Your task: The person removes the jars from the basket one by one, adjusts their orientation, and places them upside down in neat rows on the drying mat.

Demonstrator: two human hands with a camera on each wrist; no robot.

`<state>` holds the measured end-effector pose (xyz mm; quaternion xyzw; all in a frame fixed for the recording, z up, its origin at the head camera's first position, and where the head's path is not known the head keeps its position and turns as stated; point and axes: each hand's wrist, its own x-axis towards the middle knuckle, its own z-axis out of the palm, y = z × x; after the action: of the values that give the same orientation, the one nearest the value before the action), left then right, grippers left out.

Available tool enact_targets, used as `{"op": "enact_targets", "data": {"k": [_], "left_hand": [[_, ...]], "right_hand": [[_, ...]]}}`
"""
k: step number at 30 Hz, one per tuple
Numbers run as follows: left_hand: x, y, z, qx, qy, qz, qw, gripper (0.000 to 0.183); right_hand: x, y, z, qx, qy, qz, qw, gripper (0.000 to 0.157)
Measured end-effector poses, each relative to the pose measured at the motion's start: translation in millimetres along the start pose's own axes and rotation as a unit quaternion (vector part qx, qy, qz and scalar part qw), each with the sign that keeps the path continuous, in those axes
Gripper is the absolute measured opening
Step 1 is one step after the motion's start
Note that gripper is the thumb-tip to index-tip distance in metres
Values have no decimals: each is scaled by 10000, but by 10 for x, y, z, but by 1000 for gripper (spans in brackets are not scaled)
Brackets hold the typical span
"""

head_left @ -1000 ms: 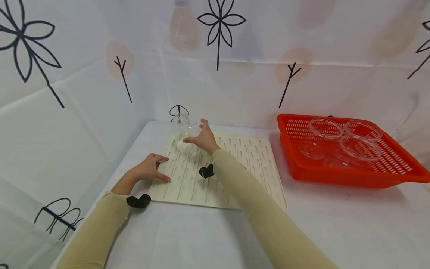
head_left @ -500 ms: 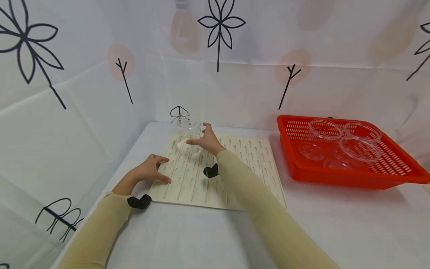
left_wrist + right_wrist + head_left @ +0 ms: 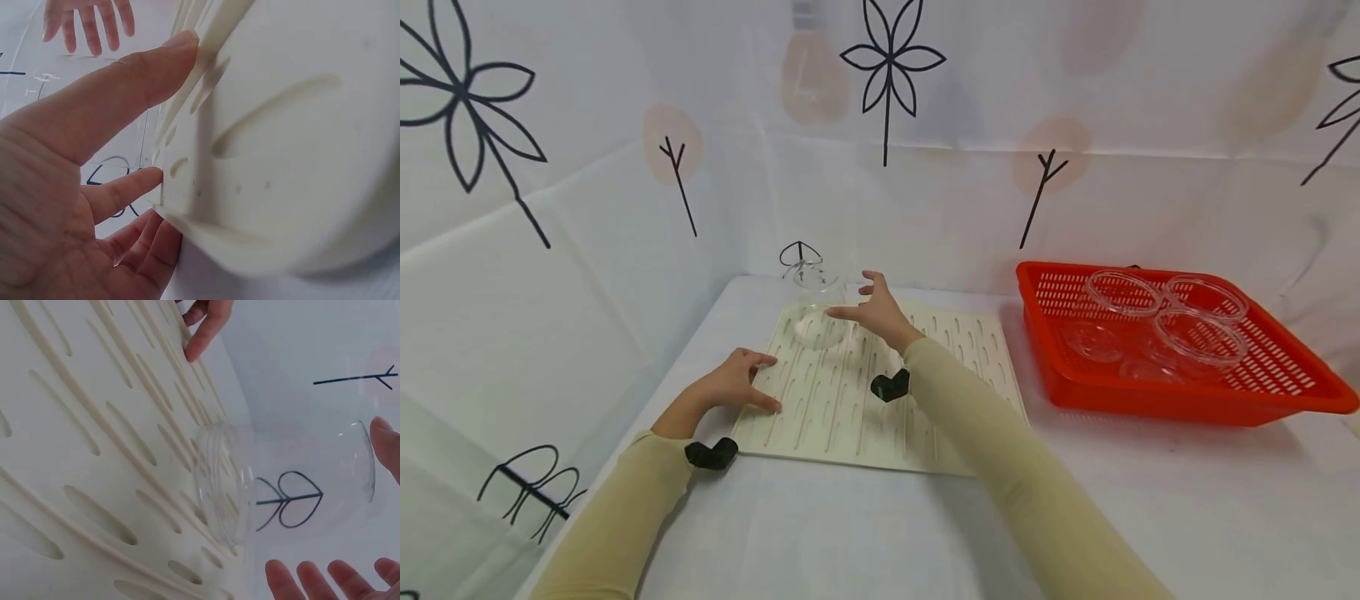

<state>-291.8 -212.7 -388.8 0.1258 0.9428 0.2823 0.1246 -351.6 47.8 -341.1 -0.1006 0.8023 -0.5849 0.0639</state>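
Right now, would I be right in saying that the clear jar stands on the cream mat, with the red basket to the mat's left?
No: the red basket is to the right of the cream mat, as the head view shows; the clear jar does stand on the mat.

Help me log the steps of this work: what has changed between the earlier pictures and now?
The right hand has drawn back to the right from the clear container, its fingers now spread apart beside it. The container stayed upright on the cream mat, the left hand at the mat's left edge, and the red basket where it was.
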Motion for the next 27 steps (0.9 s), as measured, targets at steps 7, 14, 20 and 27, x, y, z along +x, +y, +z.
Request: {"op": "enact_targets", "data": {"k": [7,14,20,27], "left_hand": [[-1,-2,12,-6,6,-43,10000,92],[-8,-7,15,-46,4,23,10000,91],[0,-29,32,-92,17,-1,10000,92],[1,-19,28,-113,-1,9,9999,91]], "right_hand": [[-96,-75,-34,12,-116,-103,9999,98],[-219,-137,-28,37,-210,-204,9996,93],[-295,-188,-16,58,-340,-331,9989,93],[-361,-275,-25,66,-287,-436,9986,92]]}}
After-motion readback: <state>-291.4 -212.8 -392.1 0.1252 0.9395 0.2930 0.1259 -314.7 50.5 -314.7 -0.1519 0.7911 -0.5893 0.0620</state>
